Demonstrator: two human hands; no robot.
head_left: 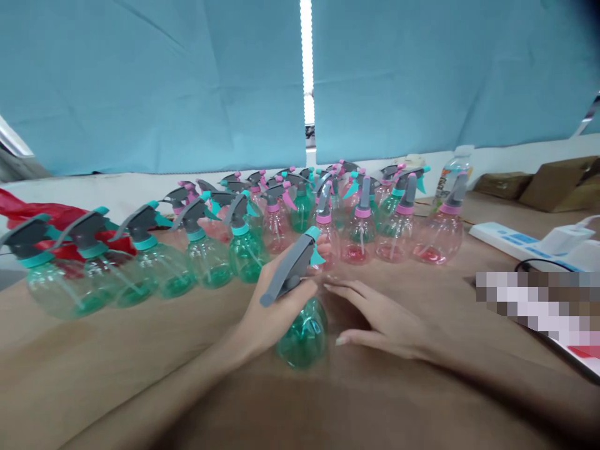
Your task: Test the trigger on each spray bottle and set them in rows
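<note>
Small assembly or packing workshop, seen at one bench. The landmark is the worktable covered in brown paper (pixel 140 375). Across its far half stand dozens of identical goods in rows: clear green plastic spray bottles with grey triggers (pixel 164 269) towards its left, clear pink plastic spray bottles with grey triggers (pixel 360 240) towards its middle and right. Such a batch of one product marks production work, not a home. At the table's right edge lies a white multi-socket power strip (pixel 510 240); beyond that corner sit flat brown cardboard boxes (pixel 557 181). Behind the table hang plain blue roller blinds (pixel 164 81); off its left end lies crumpled red plastic sheeting (pixel 28 215).
</note>
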